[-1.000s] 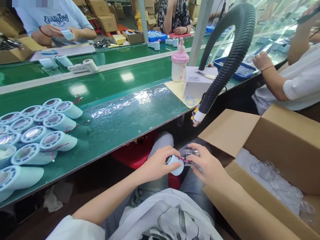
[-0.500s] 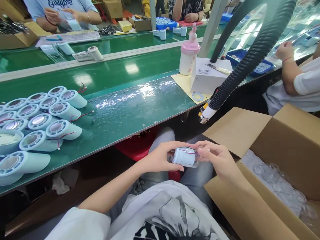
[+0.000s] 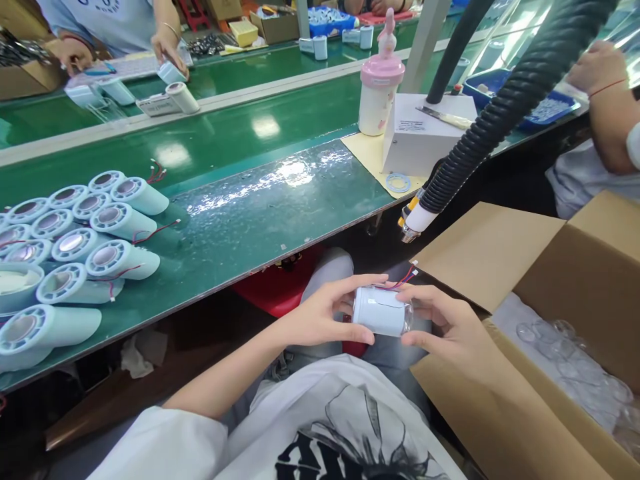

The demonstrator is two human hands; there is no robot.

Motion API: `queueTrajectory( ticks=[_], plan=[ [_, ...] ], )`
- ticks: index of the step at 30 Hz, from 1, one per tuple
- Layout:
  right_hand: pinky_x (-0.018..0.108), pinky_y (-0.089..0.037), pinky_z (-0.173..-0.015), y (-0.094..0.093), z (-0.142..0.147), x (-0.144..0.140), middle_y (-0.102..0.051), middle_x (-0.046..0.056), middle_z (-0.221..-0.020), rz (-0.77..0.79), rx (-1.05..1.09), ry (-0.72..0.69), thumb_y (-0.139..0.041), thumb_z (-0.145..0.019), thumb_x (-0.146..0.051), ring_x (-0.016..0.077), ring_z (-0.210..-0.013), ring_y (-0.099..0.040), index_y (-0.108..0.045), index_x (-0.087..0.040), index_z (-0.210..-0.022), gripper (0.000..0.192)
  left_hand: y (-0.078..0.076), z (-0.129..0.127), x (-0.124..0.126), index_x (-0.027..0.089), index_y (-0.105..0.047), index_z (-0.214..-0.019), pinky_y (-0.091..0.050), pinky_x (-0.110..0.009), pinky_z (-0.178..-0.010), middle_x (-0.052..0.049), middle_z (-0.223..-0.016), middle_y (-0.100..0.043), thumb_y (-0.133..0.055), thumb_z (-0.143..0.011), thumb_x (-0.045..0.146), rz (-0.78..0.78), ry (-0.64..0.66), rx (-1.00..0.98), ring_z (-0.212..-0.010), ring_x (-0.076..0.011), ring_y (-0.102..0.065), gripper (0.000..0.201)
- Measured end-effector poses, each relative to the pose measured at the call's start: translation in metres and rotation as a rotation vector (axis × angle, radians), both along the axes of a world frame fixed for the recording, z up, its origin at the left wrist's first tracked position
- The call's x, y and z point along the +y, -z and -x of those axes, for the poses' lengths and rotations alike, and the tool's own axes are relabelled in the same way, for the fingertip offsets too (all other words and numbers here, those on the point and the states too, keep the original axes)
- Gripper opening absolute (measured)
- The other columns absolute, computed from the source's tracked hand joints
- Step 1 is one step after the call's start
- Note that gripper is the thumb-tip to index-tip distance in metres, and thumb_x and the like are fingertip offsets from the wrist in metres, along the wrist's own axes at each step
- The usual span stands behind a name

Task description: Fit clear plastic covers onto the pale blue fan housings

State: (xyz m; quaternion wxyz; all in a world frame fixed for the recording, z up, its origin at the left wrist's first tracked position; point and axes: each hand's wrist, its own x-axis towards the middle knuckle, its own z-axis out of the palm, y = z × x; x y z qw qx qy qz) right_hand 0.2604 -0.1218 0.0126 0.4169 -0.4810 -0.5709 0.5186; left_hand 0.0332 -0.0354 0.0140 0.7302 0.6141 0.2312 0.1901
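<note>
Now, at far left, ring-ended pale-blue plastic cylinders [image 3: 74, 244] sit grouped on the glossy green counter [image 3: 240, 227], whose front edge slants up rightward, beyond the hands. Right of them, over the lap, the bare left hand [image 3: 325, 317] keeps its grip pinching the left end of a light-blue plastic cylinder [image 3: 380, 313] inside a clear plastic sleeve [image 3: 408, 317]. The thin red and blue wires [image 3: 406, 277], lying along it half a second ago, now stick up, so their white connectors probably hang outside the sleeve. The bare right hand [image 3: 445, 317], apparently done with the wires, has its grip pinching the right end. Above, the black corrugated hose [image 3: 510, 113] limits lifting room; at right, the brown cardboard carton [image 3: 575, 267] limits sideways room, its flap near the right hand.
</note>
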Motion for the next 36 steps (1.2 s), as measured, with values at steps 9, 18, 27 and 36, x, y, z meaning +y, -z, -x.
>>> queueTrajectory(
  ticks=[9,18,27,36],
  plan=[
    [0.03,-0.055,-0.084,-0.006,-0.001,0.0,-0.066,0.003,-0.113,0.202,0.137,-0.002,-0.076,-0.084,-0.036,0.0201,-0.1,-0.064,-0.061,-0.029,-0.116,0.036,-0.008,0.001,-0.002,0.026,-0.052,-0.138,-0.053,-0.038,-0.098,-0.011,-0.136,-0.057,-0.081,-0.072,0.026,-0.189,0.02,0.029,-0.12,-0.0266,-0.058,0.073],
    [0.018,-0.054,-0.068,-0.009,0.002,0.005,-0.07,0.002,-0.098,0.358,0.309,-0.028,-0.071,-0.085,-0.048,0.0115,-0.079,-0.065,-0.058,-0.024,-0.11,0.036,-0.008,0.004,0.0,0.027,-0.051,-0.139,-0.051,-0.036,-0.102,-0.011,-0.14,-0.055,-0.082,-0.069,0.017,-0.277,0.037,-0.002,-0.127,-0.0264,-0.054,0.077],
    [0.021,-0.057,-0.054,-0.004,0.01,0.008,-0.069,0.001,-0.073,0.552,0.377,0.043,-0.065,-0.082,-0.065,0.0142,-0.061,-0.069,-0.055,-0.018,-0.097,0.05,-0.006,0.005,0.0,0.03,-0.051,-0.139,-0.052,-0.036,-0.101,-0.01,-0.141,-0.054,-0.081,-0.069,0.014,-0.299,0.054,-0.043,-0.13,-0.0264,-0.052,0.078],
    [0.015,-0.047,-0.036,-0.004,0.02,0.011,-0.063,-0.001,-0.052,0.699,0.446,0.002,-0.059,-0.077,-0.075,0.0134,-0.041,-0.063,-0.05,-0.019,-0.083,0.057,-0.001,0.007,0.002,0.032,-0.054,-0.137,-0.05,-0.037,-0.104,-0.01,-0.143,-0.053,-0.083,-0.066,0.008,-0.295,0.051,-0.091,-0.132,-0.0262,-0.051,0.08]
  ],
)
